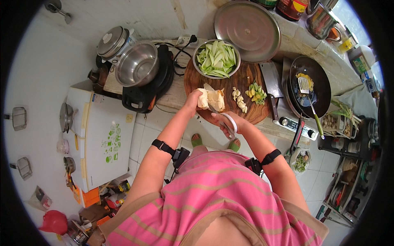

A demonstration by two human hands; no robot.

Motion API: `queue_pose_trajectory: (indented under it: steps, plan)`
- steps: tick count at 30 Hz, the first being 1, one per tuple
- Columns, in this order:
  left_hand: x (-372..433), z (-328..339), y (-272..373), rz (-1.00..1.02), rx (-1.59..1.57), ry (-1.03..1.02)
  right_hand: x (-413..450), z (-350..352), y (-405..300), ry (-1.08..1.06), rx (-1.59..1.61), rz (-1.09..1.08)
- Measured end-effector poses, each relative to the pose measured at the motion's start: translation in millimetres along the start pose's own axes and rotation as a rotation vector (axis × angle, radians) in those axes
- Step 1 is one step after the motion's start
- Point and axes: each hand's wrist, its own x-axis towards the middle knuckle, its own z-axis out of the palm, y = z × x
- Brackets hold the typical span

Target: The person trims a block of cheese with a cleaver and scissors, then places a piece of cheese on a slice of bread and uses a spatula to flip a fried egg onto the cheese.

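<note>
My left hand (192, 101) grips a pale, brown-edged chunk of food (216, 100) that looks like bread or fried tofu. It is held at the front left of a round wooden cutting board (222, 86). In my right hand (238, 120) is a pair of scissors (232, 124) with pale loop handles, its blades against the chunk's lower edge; the blade tips are hidden. Peeled garlic cloves (239, 100) lie on the board right of the chunk. Beside them sits a small heap of cut scallion and ginger (256, 93). A steel bowl of sliced green vegetable (218, 58) stands at the board's back.
A cleaver (272, 81) rests along the board's right edge. Farther right, a wok (323, 89) holds cooked egg and a slotted spatula (304, 85). An empty steel basin (138, 64) sits on a black electric appliance (164, 80) at left. A large round lid (247, 30) leans behind.
</note>
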Motion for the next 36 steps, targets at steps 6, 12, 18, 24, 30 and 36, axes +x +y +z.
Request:
queue_pose_trajectory:
  steps: [6, 12, 18, 24, 30, 36]
  plan:
    - [-3, 10, -7, 0.037, 0.079, 0.052, 0, -1, 0, 0.029, -0.064, 0.011]
    - [6, 10, -15, 0.251, 0.775, 0.357, -15, -16, 10, 0.252, -0.503, -0.060]
    - [-5, 18, -9, 0.234, 0.899, 0.326, -44, -46, 11, 0.717, -0.886, -0.065]
    - [-13, 36, -18, 0.248, 1.111, 0.377, -30, -80, 18, 1.031, -1.006, -0.149]
    - [-9, 6, -13, 0.220, 0.834, 0.330, -3, -120, 16, 1.119, -1.181, -0.406]
    - [-12, -17, -12, 0.230, 0.752, 0.270, 36, -189, -3, 0.942, -1.575, -0.589]
